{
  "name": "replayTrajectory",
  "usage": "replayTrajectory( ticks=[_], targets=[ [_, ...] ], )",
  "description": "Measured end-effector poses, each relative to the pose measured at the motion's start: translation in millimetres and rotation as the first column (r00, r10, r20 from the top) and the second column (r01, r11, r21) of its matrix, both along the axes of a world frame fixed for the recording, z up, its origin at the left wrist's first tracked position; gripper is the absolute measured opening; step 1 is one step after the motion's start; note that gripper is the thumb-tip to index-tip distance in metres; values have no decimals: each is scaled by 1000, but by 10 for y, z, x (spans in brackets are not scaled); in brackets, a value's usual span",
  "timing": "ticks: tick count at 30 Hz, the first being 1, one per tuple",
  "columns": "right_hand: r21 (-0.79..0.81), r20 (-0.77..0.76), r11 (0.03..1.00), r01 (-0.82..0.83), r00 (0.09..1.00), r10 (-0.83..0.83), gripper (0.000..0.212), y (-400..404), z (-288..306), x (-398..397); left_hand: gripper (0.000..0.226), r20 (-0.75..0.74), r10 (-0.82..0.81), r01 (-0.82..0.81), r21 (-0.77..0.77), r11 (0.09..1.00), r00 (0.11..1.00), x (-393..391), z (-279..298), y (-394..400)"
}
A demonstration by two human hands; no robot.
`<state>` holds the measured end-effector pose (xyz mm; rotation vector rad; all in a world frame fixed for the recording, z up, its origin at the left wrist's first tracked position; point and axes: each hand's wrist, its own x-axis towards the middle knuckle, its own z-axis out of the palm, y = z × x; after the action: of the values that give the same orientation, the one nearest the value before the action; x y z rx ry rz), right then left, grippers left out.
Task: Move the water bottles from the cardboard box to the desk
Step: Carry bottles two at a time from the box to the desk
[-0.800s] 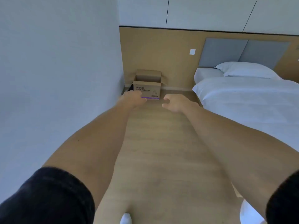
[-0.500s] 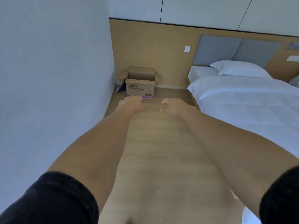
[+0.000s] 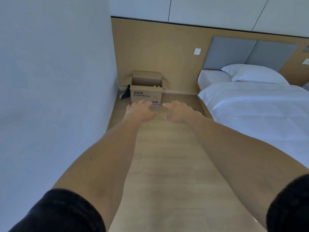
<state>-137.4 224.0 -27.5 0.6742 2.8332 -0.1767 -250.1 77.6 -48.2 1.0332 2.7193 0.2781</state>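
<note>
An open cardboard box (image 3: 145, 96) with printed lettering stands on the wooden floor against the far wall panel, in the corner. Two white bottle caps (image 3: 156, 86) peek above its front rim at the right; the bottles themselves are hidden inside. Both my arms stretch forward toward the box. My left hand (image 3: 139, 111) hovers in front of the box's lower edge with relaxed fingers, holding nothing. My right hand (image 3: 178, 112) hangs just right of it, fingers loosely spread and empty. No desk is in view.
A white wall (image 3: 55, 81) runs along the left. A bed (image 3: 259, 111) with white sheets and a pillow fills the right side. A dark object (image 3: 126, 94) lies left of the box. The wooden floor strip (image 3: 167, 164) leads to the box.
The box has grown larger in view and the caps inside now show as I come closer. Both hands stay stretched forward and empty.
</note>
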Motion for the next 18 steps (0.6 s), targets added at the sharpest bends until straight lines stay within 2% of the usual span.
replayTrajectory(
  ticks=[9,18],
  targets=[
    [-60,-3,998,6,1000,-6,69,638,-172,-714,63,12,20,-20,-14,1000,1000,-694,-175,570],
    [-99,-20,994,-45,999,43,70,1787,-241,-1783,49,18,87,-88,28,996,996,-1662,-178,1650]
  ],
)
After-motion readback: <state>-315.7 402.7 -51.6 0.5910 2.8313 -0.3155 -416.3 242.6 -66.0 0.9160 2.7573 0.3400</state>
